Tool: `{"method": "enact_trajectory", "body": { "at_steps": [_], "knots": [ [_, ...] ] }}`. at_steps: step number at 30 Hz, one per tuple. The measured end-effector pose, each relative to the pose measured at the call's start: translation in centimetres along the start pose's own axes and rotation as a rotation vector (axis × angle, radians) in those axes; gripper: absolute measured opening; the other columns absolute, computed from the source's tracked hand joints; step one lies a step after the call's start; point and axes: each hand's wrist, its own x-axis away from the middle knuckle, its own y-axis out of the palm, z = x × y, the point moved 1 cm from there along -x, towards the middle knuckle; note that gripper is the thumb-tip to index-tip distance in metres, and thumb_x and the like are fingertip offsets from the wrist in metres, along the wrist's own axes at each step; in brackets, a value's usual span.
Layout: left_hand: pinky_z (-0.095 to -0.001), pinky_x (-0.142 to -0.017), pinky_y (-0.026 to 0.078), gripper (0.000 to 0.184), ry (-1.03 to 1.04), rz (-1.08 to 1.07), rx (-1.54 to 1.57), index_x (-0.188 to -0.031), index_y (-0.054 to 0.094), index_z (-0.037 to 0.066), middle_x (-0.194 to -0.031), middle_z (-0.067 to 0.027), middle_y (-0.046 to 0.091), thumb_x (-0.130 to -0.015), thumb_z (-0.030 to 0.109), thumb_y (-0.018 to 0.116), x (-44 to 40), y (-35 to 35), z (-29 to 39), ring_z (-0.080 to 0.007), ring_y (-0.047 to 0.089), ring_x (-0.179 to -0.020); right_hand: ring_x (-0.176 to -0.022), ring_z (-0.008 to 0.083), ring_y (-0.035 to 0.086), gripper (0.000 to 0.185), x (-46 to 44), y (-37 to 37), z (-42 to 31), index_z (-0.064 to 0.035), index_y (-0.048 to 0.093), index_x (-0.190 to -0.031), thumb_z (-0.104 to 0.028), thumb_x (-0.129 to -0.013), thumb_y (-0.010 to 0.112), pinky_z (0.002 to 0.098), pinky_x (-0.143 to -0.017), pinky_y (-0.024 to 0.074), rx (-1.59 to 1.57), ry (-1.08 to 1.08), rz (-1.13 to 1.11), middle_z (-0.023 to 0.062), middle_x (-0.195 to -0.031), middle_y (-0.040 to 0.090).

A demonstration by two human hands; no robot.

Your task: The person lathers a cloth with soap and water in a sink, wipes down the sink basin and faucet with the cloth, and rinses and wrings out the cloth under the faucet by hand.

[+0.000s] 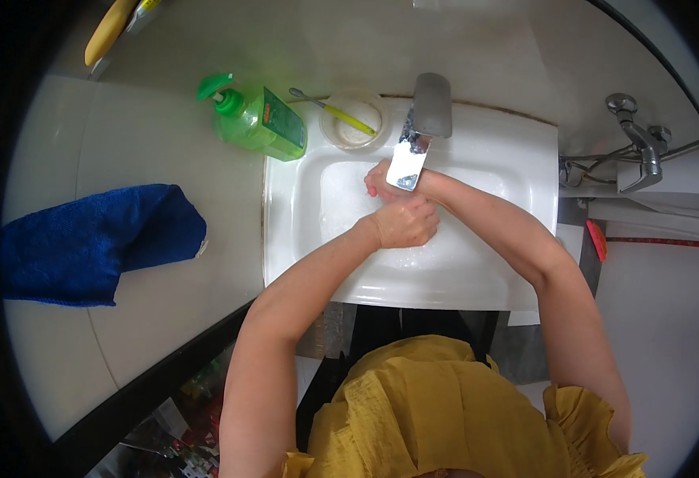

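Observation:
Over the white sink, my left hand is closed, its curled fingers against the inner side of my right wrist. Whether they hold anything is hidden. Under the metal faucet, my right hand points left, mostly covered by the spout. Only some bent, pinkish fingertips show, so its grip is unclear. Small bubbles or drops lie in the basin below my hands. Behind the basin, a round clear cup has a yellow-green toothbrush lying across it. Beside it is a green pump bottle.
A blue towel lies on the pale surface at the left. A yellow handle shows at the upper left. On the right are a wall tap, hoses and a red object. Dark-edged shelving with mixed items sits at the lower left.

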Motion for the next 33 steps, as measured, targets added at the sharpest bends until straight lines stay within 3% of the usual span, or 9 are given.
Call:
{"method": "enact_trajectory", "body": {
  "at_steps": [5,10,11,16,19,22,25,28,33],
  "knots": [
    [-0.0299,-0.075,0.044,0.007,0.179,-0.286,-0.166,-0.063,0.060,0.010,-0.072,-0.0004,0.056,-0.064,0.017,0.058,-0.1,0.7,-0.4,-0.0182,0.054,-0.079,-0.052,0.0158,0.045,0.026,-1.6,0.0,1.5,-0.0027,0.056,-0.075,-0.025,-0.085,0.047,0.0313,-0.051,0.0387,0.361,-0.235,0.201,0.0029,-0.057,0.049],
    [-0.0334,-0.081,0.044,0.017,0.165,-0.263,-0.015,-0.083,0.060,0.006,-0.085,-0.0030,0.058,-0.069,0.016,0.057,1.7,0.0,-1.1,-0.0218,0.055,-0.086,-0.059,0.0148,0.049,0.034,-0.6,0.5,2.3,-0.0032,0.056,-0.076,-0.034,-0.089,0.049,0.0301,-0.055,0.0417,0.021,-0.161,0.291,0.0043,-0.065,0.053],
    [-0.0338,-0.081,0.044,0.019,0.049,-0.221,0.056,-0.087,0.058,0.007,-0.086,-0.0036,0.058,-0.071,0.016,0.057,2.6,-0.4,-1.3,-0.0227,0.055,-0.086,-0.069,0.0147,0.055,0.031,-0.3,-0.1,2.8,-0.0034,0.057,-0.086,-0.034,-0.089,0.054,0.0299,-0.059,0.0458,-0.083,-0.065,0.190,0.0057,-0.082,0.058],
    [-0.0295,-0.073,0.047,0.020,-0.671,0.219,0.155,-0.099,0.050,0.009,-0.105,-0.0071,0.049,-0.081,0.016,0.055,5.3,-1.6,-0.4,-0.0203,0.053,-0.082,-0.086,0.0187,0.060,0.038,3.9,-1.8,2.4,-0.0009,0.047,-0.114,-0.025,-0.086,0.059,0.0309,-0.062,0.0508,-0.520,-0.078,0.136,0.0084,-0.102,0.056],
    [-0.0230,-0.059,0.046,0.018,-1.356,0.630,0.964,-0.098,0.050,0.007,-0.096,-0.0056,0.051,-0.089,0.023,0.051,4.9,-1.2,0.5,-0.0145,0.052,-0.079,-0.088,0.0203,0.059,0.045,4.7,-1.5,3.8,0.0000,0.041,-0.121,-0.020,-0.086,0.059,0.0320,-0.062,0.0508,-0.675,-0.187,0.137,0.0098,-0.106,0.054],
    [-0.0192,-0.052,0.043,0.024,-1.664,0.629,1.420,-0.100,0.051,0.007,-0.088,-0.0035,0.052,-0.092,0.029,0.048,4.6,-1.5,0.6,-0.0098,0.051,-0.078,-0.087,0.0192,0.058,0.046,5.0,-0.5,5.2,-0.0008,0.039,-0.124,-0.016,-0.086,0.058,0.0316,-0.061,0.0491,-0.820,-0.270,0.157,0.0102,-0.109,0.053],
    [-0.0207,-0.058,0.044,0.023,-1.715,0.701,1.835,-0.105,0.050,0.008,-0.087,-0.0040,0.055,-0.091,0.026,0.049,4.9,-0.7,-0.2,-0.0083,0.053,-0.078,-0.088,0.0175,0.057,0.045,5.1,0.2,6.2,-0.0041,0.039,-0.125,-0.015,-0.086,0.058,0.0296,-0.062,0.0473,-0.952,-0.326,0.222,0.0087,-0.110,0.053],
    [-0.0225,-0.064,0.044,0.015,-1.590,0.931,1.691,-0.099,0.052,0.006,-0.088,-0.0015,0.055,-0.086,0.014,0.053,2.8,-0.7,-0.1,-0.0085,0.053,-0.083,-0.092,0.0172,0.055,0.044,5.2,0.2,6.3,-0.0084,0.041,-0.124,-0.014,-0.085,0.059,0.0297,-0.070,0.0465,-1.083,-0.435,0.357,0.0064,-0.110,0.053],
    [-0.0249,-0.075,0.044,0.039,-1.492,0.991,1.671,-0.104,0.051,0.004,-0.099,-0.0037,0.055,-0.068,-0.011,0.049,1.4,0.1,0.2,-0.0119,0.053,-0.090,-0.100,0.0168,0.052,0.042,5.3,0.0,6.6,-0.0087,0.046,-0.120,-0.006,-0.081,0.062,0.0311,-0.084,0.0430,-1.117,-0.457,0.487,0.0050,-0.108,0.054]
  ]
}}
